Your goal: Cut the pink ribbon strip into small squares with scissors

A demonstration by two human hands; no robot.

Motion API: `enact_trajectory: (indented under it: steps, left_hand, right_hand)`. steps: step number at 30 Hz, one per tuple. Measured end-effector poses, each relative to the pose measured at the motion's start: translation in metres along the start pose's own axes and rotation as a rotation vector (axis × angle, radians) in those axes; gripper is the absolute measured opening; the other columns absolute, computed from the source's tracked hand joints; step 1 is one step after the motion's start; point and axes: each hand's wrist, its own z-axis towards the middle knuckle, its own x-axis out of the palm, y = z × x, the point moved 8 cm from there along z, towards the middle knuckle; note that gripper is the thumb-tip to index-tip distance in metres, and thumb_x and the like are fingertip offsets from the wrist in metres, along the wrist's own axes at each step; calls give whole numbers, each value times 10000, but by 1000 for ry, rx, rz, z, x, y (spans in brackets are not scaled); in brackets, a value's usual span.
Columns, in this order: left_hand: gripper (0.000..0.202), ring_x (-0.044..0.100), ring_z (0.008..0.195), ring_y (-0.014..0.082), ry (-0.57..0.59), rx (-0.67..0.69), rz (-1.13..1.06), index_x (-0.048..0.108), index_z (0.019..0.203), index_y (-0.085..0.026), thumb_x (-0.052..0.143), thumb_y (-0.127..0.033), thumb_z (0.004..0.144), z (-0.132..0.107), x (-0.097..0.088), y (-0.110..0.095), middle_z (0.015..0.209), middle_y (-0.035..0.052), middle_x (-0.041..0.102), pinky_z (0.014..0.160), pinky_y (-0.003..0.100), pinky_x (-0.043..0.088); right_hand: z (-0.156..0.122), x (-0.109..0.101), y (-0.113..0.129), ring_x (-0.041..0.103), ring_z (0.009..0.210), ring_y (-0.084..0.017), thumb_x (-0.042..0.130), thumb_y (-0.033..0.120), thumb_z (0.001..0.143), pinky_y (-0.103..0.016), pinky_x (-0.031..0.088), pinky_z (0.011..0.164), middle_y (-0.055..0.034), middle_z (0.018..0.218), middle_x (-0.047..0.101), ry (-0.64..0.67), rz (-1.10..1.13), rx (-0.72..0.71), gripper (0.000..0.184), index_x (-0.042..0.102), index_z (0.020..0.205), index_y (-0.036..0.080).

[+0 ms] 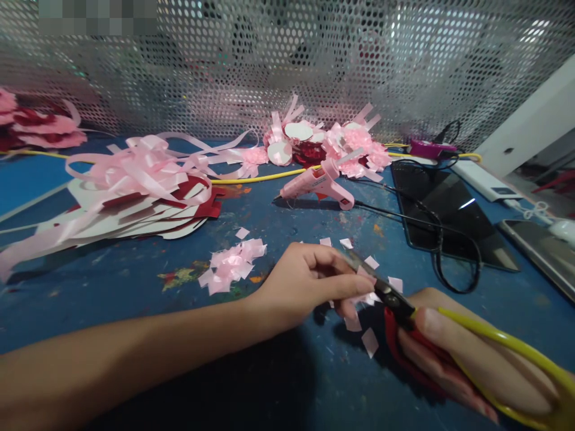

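Observation:
My right hand grips a pair of scissors with red and yellow handles, its blades pointing toward my left hand. Between the thumb and fingers of my left hand is a small piece of pink ribbon, right at the blades. Small cut ribbon squares lie scattered on the blue table below and around both hands. To the left of my left hand rests a little heap of pink ribbon pieces.
A pink glue gun lies behind my hands, its black cord running right past a dark tablet. At the left, curled pink ribbon tops stacked white and red cutouts. Pink decorations stand before a perforated metal panel.

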Motion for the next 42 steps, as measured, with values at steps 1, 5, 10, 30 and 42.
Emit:
enact_trajectory:
  steps: [1,5,10,30,42]
  left_hand:
    - [130,556,410,43,-16,6,-1,642,614,-117,734,-182,678,1,-1,-1,455,-31,614,433,112,419]
    - [136,556,431,34,-12,-5,-39,629,600,-116,717,-165,691,3,0,-2,483,-29,624,424,102,393]
    - [164,573,472,47,-16,24,-38,639,610,-116,736,-231,675,2,0,-4,533,-21,634,430,115,384]
    - [363,604,519,85,-164,125,-3,548,1114,-203,672,-203,772,6,-21,-3,664,-3,698,485,159,459]
    - [350,660,629,85,-240,332,-162,493,921,-179,711,-60,674,2,-30,-13,708,-43,673,608,169,534]
  right_hand:
    - [-1,-3,3,327,317,-71,251,719,837,-198,260,318,41,364,353,-35,-28,-10,615,390,533,203]
    - [-4,-10,13,305,349,-73,247,712,842,-218,197,343,33,377,353,-137,-125,-8,607,362,519,211]
    - [-1,-3,19,266,325,-73,239,735,826,-242,210,362,38,358,314,-110,-67,-64,635,360,477,218]
    - [-16,-60,40,361,303,-105,254,708,830,-247,291,324,11,355,395,-525,-239,-245,609,380,464,237]
    - [-6,-41,52,489,409,-167,463,745,712,-259,313,405,16,525,505,-707,-1375,-232,520,394,682,231]
